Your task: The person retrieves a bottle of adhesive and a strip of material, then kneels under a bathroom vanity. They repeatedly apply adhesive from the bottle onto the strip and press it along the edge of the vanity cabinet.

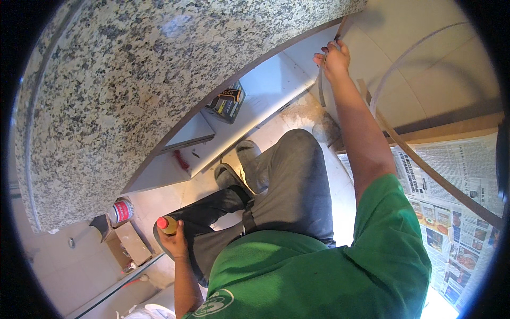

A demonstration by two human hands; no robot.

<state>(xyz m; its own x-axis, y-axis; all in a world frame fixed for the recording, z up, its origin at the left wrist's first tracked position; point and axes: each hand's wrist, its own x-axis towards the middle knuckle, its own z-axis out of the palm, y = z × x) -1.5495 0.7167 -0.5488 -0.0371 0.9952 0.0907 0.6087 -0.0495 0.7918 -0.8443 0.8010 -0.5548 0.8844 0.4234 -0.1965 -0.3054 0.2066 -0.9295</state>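
My left hand point(175, 243) is wrapped round a small yellow bottle point(171, 227) with a red cap, low at the left beside my knee. Far off at the upper right, my right hand point(334, 61) reaches to the side edge of the cabinet under the granite countertop point(143, 80). Its fingers pinch a thin, narrow strip point(321, 87), whose end hangs below them. Where the strip runs past the fingertips, the counter's edge partly hides it.
A long brown strip point(435, 173) curves across newspaper sheets point(457, 250) at the right. Inside the cabinet are a dark box point(232, 103) and a red tool point(181, 160). A tin with a red label point(123, 210) and an opened cardboard box point(133, 243) stand at the lower left.
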